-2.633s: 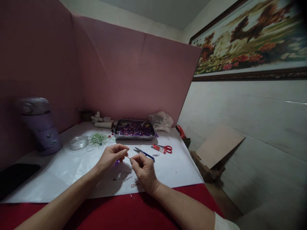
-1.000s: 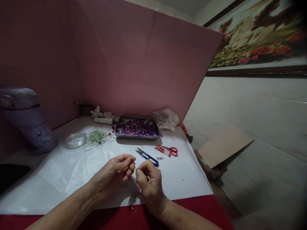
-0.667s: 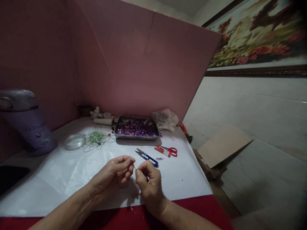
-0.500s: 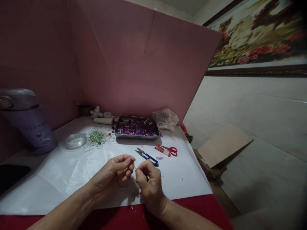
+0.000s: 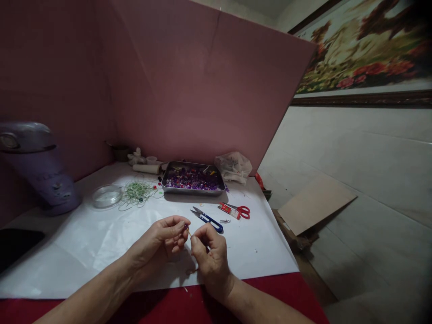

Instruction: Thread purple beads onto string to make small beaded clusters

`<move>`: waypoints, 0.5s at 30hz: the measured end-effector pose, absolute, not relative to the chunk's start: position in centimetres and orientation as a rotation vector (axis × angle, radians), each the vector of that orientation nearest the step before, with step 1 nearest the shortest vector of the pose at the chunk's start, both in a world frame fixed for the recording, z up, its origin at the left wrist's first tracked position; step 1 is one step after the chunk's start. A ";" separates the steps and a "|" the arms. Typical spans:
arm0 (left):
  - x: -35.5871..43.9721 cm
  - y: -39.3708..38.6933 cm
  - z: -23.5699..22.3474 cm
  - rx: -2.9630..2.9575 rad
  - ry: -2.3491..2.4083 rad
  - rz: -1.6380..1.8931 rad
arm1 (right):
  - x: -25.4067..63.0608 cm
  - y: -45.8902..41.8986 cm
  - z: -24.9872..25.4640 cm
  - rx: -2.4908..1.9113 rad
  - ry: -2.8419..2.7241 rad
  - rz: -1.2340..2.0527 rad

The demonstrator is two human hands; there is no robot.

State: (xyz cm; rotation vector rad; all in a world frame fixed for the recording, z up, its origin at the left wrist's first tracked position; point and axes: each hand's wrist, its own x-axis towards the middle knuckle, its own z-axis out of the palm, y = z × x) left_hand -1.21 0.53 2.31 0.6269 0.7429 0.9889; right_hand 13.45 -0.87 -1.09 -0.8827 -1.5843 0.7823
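At lower centre I see the left hand (image 5: pixel 164 237) pinching a small purple piece (image 5: pixel 186 227) and the right hand (image 5: pixel 212 261) gripping a thin yellow strand (image 5: pixel 189 232) beside it.

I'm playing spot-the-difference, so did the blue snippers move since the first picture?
No. The blue snippers lie in the same spot in front of the bead tray; it's the camera's view that shifted.
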 end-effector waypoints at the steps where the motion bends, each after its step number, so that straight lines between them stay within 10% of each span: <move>1: -1.2 0.5 2.3 0.631 0.747 0.989 | 13.4 -0.9 -1.1 -0.882 -1.584 0.783; 15: -1.2 0.5 2.3 0.668 0.762 0.986 | 13.5 -0.8 -1.3 -0.882 -1.600 0.802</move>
